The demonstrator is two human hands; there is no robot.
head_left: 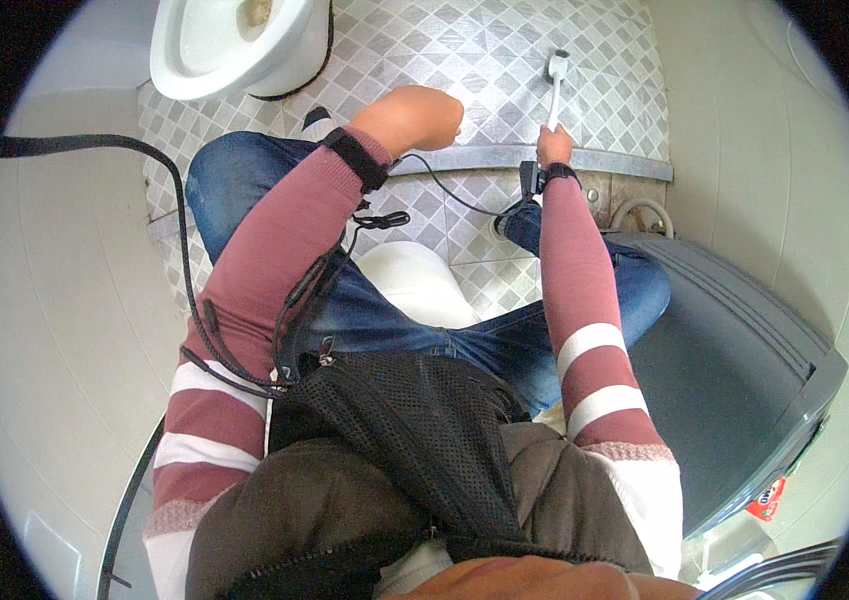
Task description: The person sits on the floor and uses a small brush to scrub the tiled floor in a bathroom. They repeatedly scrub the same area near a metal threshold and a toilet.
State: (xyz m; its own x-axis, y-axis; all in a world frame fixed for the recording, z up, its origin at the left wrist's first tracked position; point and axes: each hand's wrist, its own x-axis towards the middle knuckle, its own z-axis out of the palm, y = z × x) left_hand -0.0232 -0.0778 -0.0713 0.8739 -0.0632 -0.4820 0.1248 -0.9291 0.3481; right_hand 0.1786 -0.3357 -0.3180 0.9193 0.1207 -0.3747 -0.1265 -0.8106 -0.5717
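Note:
My right hand [555, 145] grips the handle of a white long-handled brush [557, 71]. The brush head, dark at its tip, rests on the floor of grey and white diamond-patterned tiles [492, 82]. Further left, my left hand [417, 116] is curled into a loose fist over the tiles beyond my knee, with nothing visible in it; its underside is hidden. A metal-grey threshold strip [469, 157] crosses the floor beneath my hands. Both wrists carry black straps, and a small black device [531, 180] is fixed at the right one.
A white toilet bowl [244, 52] stands at upper left. Between my legs is a white rounded object [417, 277]. A dark grey appliance [724, 360] stands close on my right, near a hose [642, 210]. Black cables [169, 172] run along my left arm. A red packet [767, 500] lies at lower right.

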